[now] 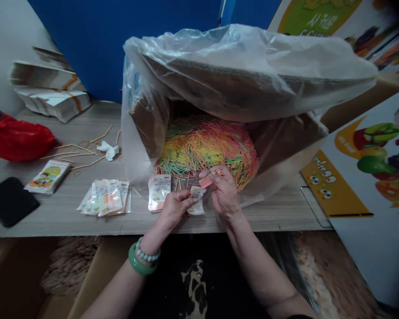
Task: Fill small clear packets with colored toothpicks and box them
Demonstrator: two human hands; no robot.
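My left hand [176, 208] pinches a small clear printed packet [196, 207] near the table's front edge. Just right of it, my right hand [224, 190] is closed on a small bundle of orange-pink sticks [206, 180], close to the packet's top. Behind both hands, a large lined box holds a heap of thin yellow, pink, orange and green sticks [206, 144]. A stack of flat packets [159, 192] lies beside my left hand. Farther left is a pile of packets [106, 197], some showing orange-pink contents.
The box's plastic liner [246, 53] rises behind the heap. On the left are a black phone-like object [11, 201], a card stack [49, 176], a red bag [18, 138], loose beige sticks [88, 165], crumpled white tissue [108, 150] and stacked cartons [55, 99]. A printed carton [369, 177] stands right.
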